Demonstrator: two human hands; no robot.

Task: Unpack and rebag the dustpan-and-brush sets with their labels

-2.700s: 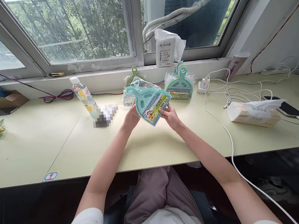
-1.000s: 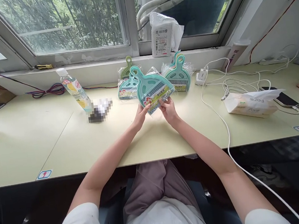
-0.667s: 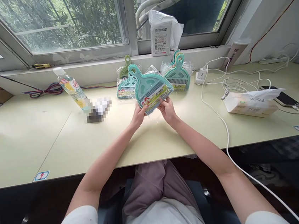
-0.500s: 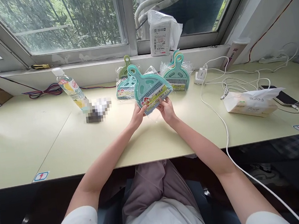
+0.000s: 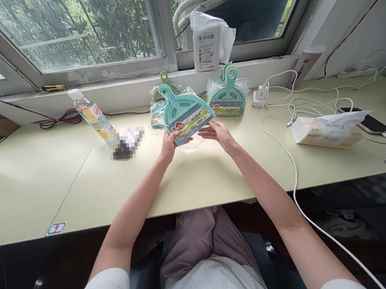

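Note:
A turquoise dustpan and brush set (image 5: 187,113) in clear plastic wrap is raised above the table, its handle tilted up to the left. My left hand (image 5: 169,146) grips its lower left corner, thumb in front and fingers underneath. At the lower right corner is my right hand (image 5: 220,136), fingers stretched and apart; whether its fingertips touch the wrap I cannot tell. Behind stand more wrapped sets: a turquoise one (image 5: 229,95) in a stack at the right, and a green-handled one (image 5: 164,85) partly hidden by the held set.
A drink bottle (image 5: 94,118) stands left, beside a blurred-out patch. To the right lie a tissue pack (image 5: 328,134), a phone (image 5: 372,122), a charger (image 5: 259,96) and white cables. One cable (image 5: 294,170) hangs over the table edge. Another person's hand shows at far right.
The held dustpan and brush set has shifted left and slightly away with my left hand. My right hand has loosened from its lower edge, and its fingers have straightened.

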